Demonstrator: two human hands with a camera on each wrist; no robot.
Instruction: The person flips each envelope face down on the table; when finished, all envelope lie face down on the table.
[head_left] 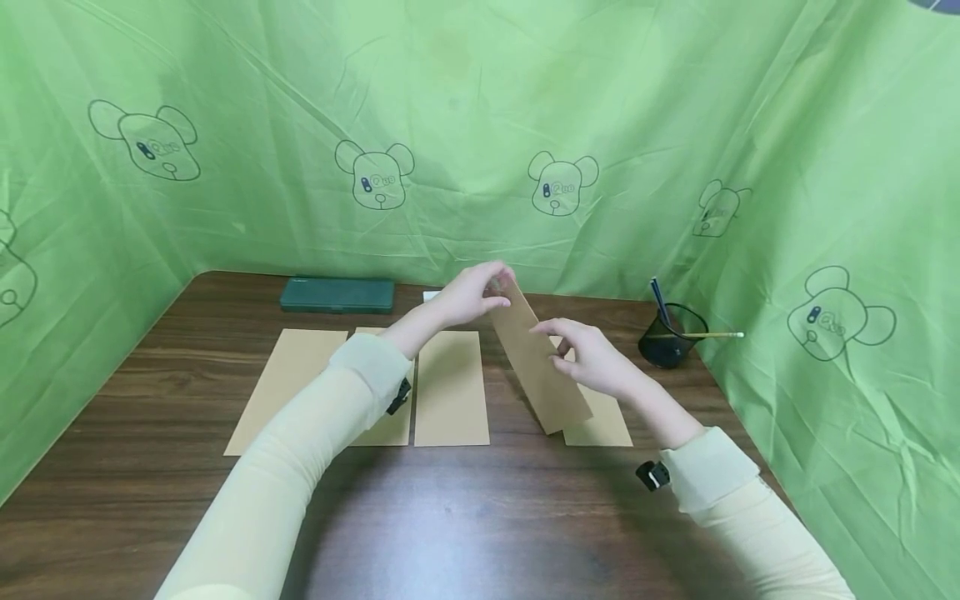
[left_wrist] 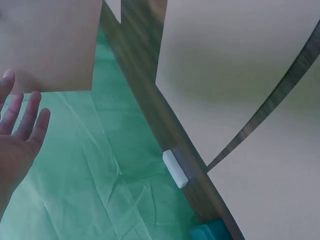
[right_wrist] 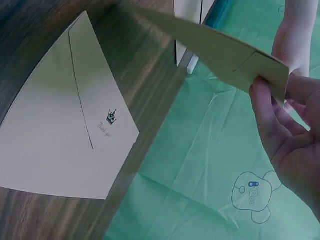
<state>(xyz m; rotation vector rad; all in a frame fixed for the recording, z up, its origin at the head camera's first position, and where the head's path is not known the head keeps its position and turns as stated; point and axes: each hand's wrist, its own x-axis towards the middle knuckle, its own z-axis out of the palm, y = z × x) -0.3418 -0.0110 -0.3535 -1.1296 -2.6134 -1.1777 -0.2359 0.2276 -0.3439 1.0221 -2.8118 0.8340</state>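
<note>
A brown envelope (head_left: 536,358) hangs tilted above the wooden table (head_left: 465,517), held by both hands. My left hand (head_left: 476,293) grips its far top end; in the left wrist view the fingers (left_wrist: 20,135) lie against the envelope's edge (left_wrist: 50,45). My right hand (head_left: 592,358) pinches its right side near the middle, with the thumb (right_wrist: 265,87) on the envelope's corner (right_wrist: 215,45). Below my right hand another envelope (head_left: 603,421) lies flat, flap side up with small printed lettering (right_wrist: 65,135).
Three more brown envelopes lie in a row on the left: one (head_left: 288,387), one partly under my left arm (head_left: 390,429), one (head_left: 450,387). A green case (head_left: 337,294) and white eraser (head_left: 431,295) sit at the back. A black mesh pen cup (head_left: 670,335) stands back right. Green cloth walls surround the table.
</note>
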